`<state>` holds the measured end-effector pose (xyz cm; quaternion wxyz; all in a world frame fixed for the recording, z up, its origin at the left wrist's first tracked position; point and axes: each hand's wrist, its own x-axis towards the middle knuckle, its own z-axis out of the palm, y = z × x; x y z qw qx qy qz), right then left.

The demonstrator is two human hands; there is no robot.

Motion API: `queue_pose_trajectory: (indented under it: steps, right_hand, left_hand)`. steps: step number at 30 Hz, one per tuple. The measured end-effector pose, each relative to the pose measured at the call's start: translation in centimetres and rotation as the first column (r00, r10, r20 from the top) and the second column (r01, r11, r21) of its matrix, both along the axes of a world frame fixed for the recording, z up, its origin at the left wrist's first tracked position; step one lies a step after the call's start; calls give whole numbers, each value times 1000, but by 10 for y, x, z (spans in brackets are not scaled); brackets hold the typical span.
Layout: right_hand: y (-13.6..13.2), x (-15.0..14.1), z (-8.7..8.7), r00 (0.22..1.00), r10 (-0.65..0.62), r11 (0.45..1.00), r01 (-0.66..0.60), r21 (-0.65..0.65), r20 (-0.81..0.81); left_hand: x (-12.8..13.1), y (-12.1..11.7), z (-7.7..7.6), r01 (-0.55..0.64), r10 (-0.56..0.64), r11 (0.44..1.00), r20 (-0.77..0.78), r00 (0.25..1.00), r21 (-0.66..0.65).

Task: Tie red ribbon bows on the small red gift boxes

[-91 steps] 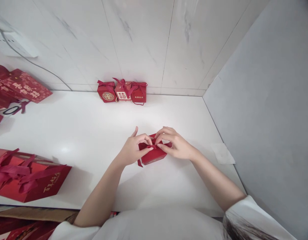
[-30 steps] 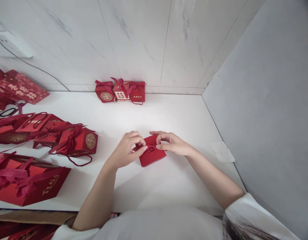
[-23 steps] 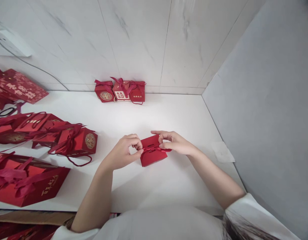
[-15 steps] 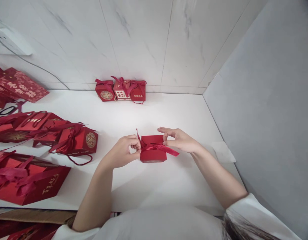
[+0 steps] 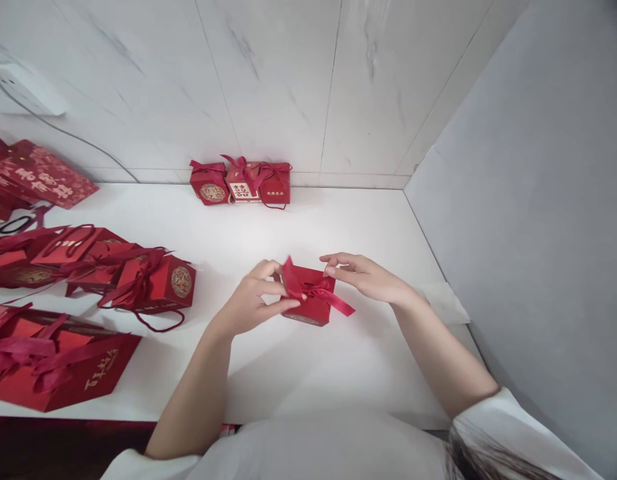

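Note:
A small red gift box (image 5: 311, 313) with a red ribbon (image 5: 341, 304) tied across its top stands on the white table in front of me. My left hand (image 5: 255, 297) is at the box's left side, thumb and fingers apart. Its fingertips are beside the upright left ribbon end (image 5: 291, 279) and partly hidden by it. At the box's back right corner is my right hand (image 5: 365, 275), its fingers stretched out and its thumb close to or touching the corner. The other ribbon end hangs past the box's right edge.
Three red boxes (image 5: 241, 183) with bows stand by the tiled wall. Several larger red boxes (image 5: 163, 283) with ribbons and cord handles fill the table's left side. A white paper sheet (image 5: 445, 303) lies at right beside the grey partition (image 5: 538, 200). A cable (image 5: 83, 138) hangs at the upper left.
The box has turned slightly clockwise. My left fingers have spread from a closed pose, and the left ribbon end now stands up wider. My right finger and thumb have left the bow.

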<state>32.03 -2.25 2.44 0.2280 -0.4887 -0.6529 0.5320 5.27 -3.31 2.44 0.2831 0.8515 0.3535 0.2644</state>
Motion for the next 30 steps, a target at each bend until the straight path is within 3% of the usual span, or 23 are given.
queue_pose_trajectory:
  steps: [3, 6, 8, 10, 12, 15, 20, 25, 30]
  right_hand:
    - [-1, 1, 0, 999, 28, 998, -29, 52, 26]
    - [-2, 2, 1, 996, 82, 992, -86, 92, 43]
    - [-3, 2, 2, 993, 109, 988, -114, 105, 54]
    - [-4, 1, 2, 989, 136, 983, -143, 113, 64]
    - [-5, 0, 1, 985, 157, 978, -166, 123, 78]
    - [-6, -2, 0, 982, 158, 970, -174, 172, 104]
    - [-7, -2, 0, 981, 137, 950, -169, 262, 138]
    - [-6, 0, -4, 987, 74, 970, -104, 218, 140]
    - [-5, 1, -6, 978, 114, 953, -157, 260, 174]
  left_hand:
    - [3, -6, 6, 184, -181, 982, -85, 980, 30]
    - [-2, -8, 12, 253, -252, 967, -137, 958, -5]
    - [-6, -6, 13, 262, -266, 963, -53, 963, -69]
    - [-4, -4, 10, 155, -146, 983, 95, 985, -94]
    - [6, -2, 2, -69, 83, 995, 203, 976, -74]
    - [26, -4, -13, -290, 292, 956, 190, 937, -39]
    - [43, -10, -25, -361, 361, 932, 55, 931, -11]
    - [40, -10, -24, -359, 360, 932, 27, 932, -39]
    - [39, -9, -22, -330, 331, 940, -1, 944, -83]
